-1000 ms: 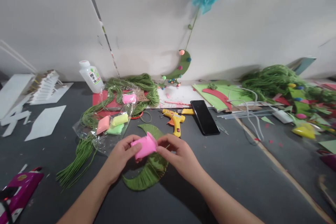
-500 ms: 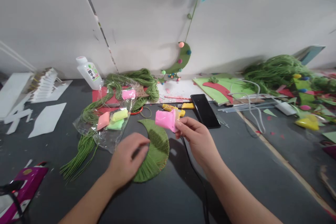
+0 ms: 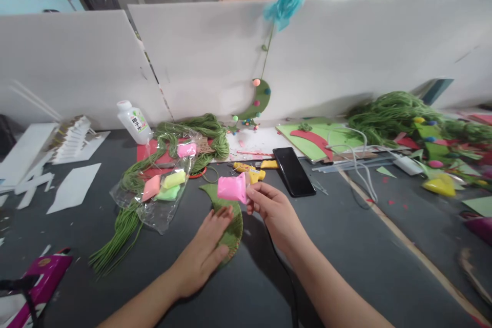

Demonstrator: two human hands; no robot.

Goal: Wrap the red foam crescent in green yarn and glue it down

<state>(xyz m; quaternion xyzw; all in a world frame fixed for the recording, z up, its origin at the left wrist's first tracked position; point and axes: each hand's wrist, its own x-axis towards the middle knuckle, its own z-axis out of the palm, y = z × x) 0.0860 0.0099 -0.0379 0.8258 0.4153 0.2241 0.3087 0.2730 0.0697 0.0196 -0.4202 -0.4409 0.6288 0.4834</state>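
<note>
Between the thumb and fingers of my right hand (image 3: 274, 212) is a small packet of bright pink modelling clay (image 3: 231, 187), pinched by its clear end and held above the table. My left hand (image 3: 205, 251) lies flat with fingers stretched over a green yarn-wrapped crescent (image 3: 235, 230), covering much of its left side. To the left, a clear plastic bag (image 3: 157, 215) contains more clay packets: pink (image 3: 186, 149), orange (image 3: 151, 189), yellow (image 3: 174, 180) and green (image 3: 168, 193).
Behind my hands lie a yellow glue gun (image 3: 249, 170) and a black phone (image 3: 294, 171). Green yarn (image 3: 119, 236) and a white bottle (image 3: 134, 123) are at left. A decorated crescent (image 3: 262, 96) leans on the white board (image 3: 326, 51). A white cable (image 3: 363, 164) loops at right.
My left hand has opened out from a curled pose and come down over the crescent. The pink packet stays in my right hand. The camera has tilted up, showing more wall.
</note>
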